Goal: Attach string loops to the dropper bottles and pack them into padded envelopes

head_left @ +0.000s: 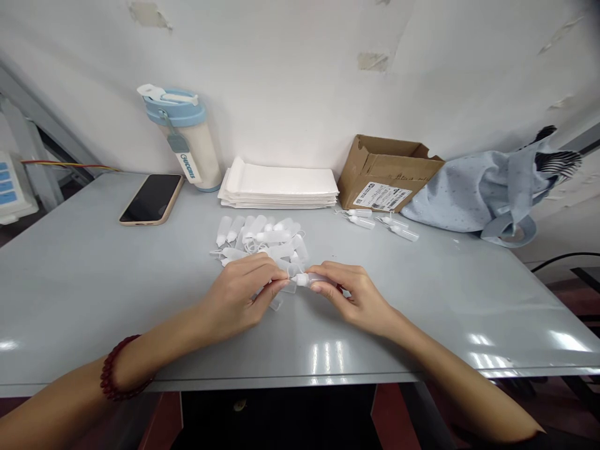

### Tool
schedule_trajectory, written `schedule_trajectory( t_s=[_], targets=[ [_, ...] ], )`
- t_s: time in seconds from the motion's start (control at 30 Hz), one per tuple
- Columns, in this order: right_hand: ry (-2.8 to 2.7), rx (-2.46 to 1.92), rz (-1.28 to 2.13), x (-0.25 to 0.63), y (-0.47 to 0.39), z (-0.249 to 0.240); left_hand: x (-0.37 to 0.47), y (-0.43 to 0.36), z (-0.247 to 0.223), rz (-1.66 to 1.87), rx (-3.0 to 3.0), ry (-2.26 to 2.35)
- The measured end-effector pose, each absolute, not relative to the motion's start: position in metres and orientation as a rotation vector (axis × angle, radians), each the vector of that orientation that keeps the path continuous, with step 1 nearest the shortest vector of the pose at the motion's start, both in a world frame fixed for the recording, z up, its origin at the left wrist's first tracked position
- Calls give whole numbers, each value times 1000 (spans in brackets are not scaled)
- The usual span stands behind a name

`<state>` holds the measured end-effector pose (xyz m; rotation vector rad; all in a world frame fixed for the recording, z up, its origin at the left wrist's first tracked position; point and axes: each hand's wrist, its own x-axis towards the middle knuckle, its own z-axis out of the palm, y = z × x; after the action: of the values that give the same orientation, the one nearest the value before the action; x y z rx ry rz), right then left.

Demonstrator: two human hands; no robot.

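Observation:
In my right hand (352, 292) a small translucent bottle (307, 279) lies sideways between thumb and fingers, its white cap pointing left. My left hand (248, 289) pinches at the thin tip end of that bottle; exactly what sits between its fingertips is too small to make out. Just behind and below my hands is a loose pile of similar small bottles (276, 236), some with thin loops attached. Part of the pile is hidden by my left hand. Several more bottles (404, 233) lie apart at the right, in front of the cardboard box.
Along the wall stand a blue-lidded tumbler (194, 140), a stack of white envelopes (281, 184), an open cardboard box (387, 175) and a light blue cloth bag (473, 187). A phone (152, 199) lies at the left of the grey table (398, 269).

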<state>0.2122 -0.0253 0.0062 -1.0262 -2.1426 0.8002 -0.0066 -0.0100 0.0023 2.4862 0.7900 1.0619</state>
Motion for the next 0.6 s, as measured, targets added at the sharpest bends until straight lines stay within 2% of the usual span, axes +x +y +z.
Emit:
schedule_trajectory(
  t_s=[0.37,0.6],
  targets=[
    [-2151,-1021,792,211,-25,4,-6,-8,3,1021,2500,769],
    [-2107,-1050,796,215,-24,4,-22,-1,21,933,2469,892]
  ],
)
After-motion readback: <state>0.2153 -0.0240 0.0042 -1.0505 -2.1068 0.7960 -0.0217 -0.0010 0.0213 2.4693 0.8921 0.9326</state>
